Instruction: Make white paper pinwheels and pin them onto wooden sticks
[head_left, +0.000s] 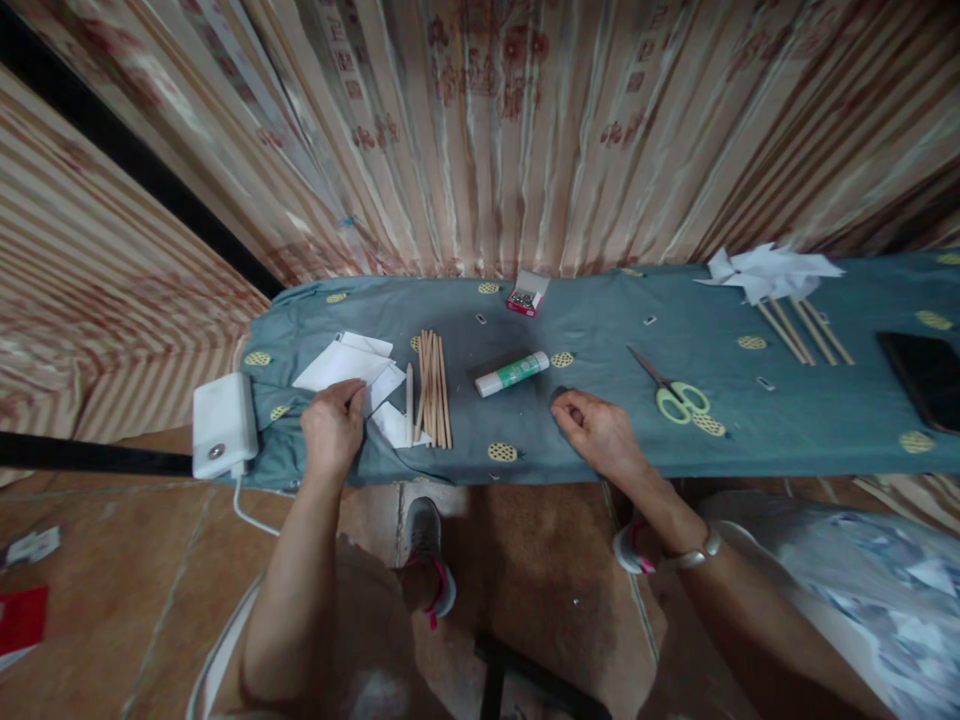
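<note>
My left hand [331,425] rests at the near edge of the cloth-covered board [810,420], its fingers curled and pinching the corner of a white paper sheet [341,365] from a small pile. Just right of it lies a bundle of thin wooden sticks [433,388]. My right hand [596,428] lies on the cloth with fingers loosely curled, holding nothing I can see. A glue stick [513,373] lies between the hands, slightly farther back. Green-handled scissors [673,392] lie to the right of my right hand.
A small open red box [526,294] sits at the back edge. Finished white paper pinwheels on sticks [772,278] lie at the far right, beside a dark phone [924,375]. A white plastic block [223,425] caps the board's left end. A striped curtain hangs behind.
</note>
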